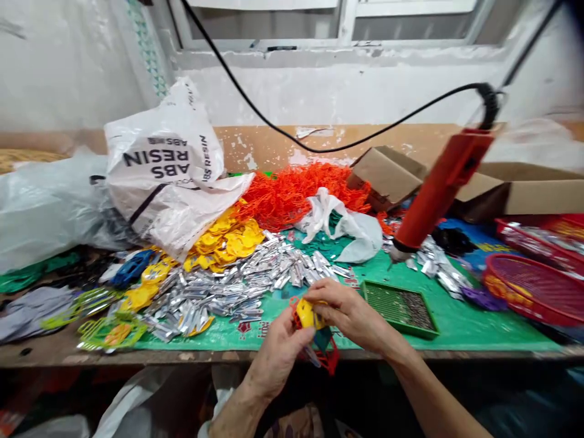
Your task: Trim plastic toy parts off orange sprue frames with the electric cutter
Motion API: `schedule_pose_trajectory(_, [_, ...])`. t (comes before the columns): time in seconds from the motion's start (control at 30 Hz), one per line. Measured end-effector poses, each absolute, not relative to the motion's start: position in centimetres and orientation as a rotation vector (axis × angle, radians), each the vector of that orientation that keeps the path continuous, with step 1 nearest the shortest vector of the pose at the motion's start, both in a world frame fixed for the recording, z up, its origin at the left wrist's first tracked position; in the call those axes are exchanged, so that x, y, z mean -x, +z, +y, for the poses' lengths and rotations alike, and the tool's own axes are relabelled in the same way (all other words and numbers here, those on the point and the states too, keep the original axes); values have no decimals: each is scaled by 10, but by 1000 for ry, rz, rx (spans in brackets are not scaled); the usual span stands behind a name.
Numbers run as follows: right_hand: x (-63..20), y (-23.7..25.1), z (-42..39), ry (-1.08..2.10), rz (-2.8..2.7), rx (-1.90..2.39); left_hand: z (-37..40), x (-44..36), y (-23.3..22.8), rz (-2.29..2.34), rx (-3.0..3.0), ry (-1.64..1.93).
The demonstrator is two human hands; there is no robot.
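Observation:
Just over the table's front edge, my left hand and my right hand close together on one small plastic assembly. Its yellow plastic part faces up, pinched between thumbs and fingers. A dark green piece and an orange-red plastic frame show below it, with a greyish strip beside them; my fingers cover the rest. A green tray with many small screws sits right of my right hand. Beyond the hands lies a heap of silver metal pieces.
A red electric screwdriver hangs tip-down from a black cable above the tray. Behind are yellow parts, orange-red frames, a white ABS resin sack and a cardboard box. Red baskets stand right, lime-green frames left.

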State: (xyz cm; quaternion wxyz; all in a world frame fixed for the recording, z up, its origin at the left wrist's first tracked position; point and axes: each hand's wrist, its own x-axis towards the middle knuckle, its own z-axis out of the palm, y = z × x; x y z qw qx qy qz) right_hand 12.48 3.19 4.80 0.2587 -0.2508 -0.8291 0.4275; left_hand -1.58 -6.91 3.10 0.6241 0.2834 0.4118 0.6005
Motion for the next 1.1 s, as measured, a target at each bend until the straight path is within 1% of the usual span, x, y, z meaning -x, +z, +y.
schedule_pose_trajectory(0.07, [-123, 41, 22, 1003, -2216, 744, -72, 15, 33, 981, -747, 1367])
schedule_pose_trajectory(0.13, [-122, 32, 17, 994, -2157, 823, -73, 14, 33, 994, -804, 1397])
schedule_pose_trajectory(0.27, [-121, 20, 18, 1200, -2104, 972, -67, 15, 29, 1173, -934, 1428])
schedule_pose_trajectory(0.37, [-123, 21, 24, 1400, -2065, 1038, -64, 17, 29, 1442, -1127, 1355])
schedule_pose_trajectory(0.43, [-125, 23, 29, 1540, -1964, 1054, -63, 18, 31, 1526, -1320, 1299])
schedule_pose_trajectory(0.6, [-131, 18, 34, 1809, -1420, 878, -59, 18, 28, 1428, -1793, 1270])
schedule_pose_trajectory(0.67, [-133, 11, 33, 1889, -1204, 744, -56, 19, 21, 1487, -1983, 1281])
schedule_pose_trajectory(0.77, [-135, -2, 28, 1928, -972, 579, -53, 19, 10, 1593, -2260, 1254])
schedule_pose_trajectory(0.93, [-140, -13, 20, 1915, -906, 445, -54, 12, 1, 1624, -2474, 1086])
schedule_pose_trajectory(1.1, [-148, -15, 18, 1919, -894, 507, -52, 5, -6, 1576, -2549, 1015])
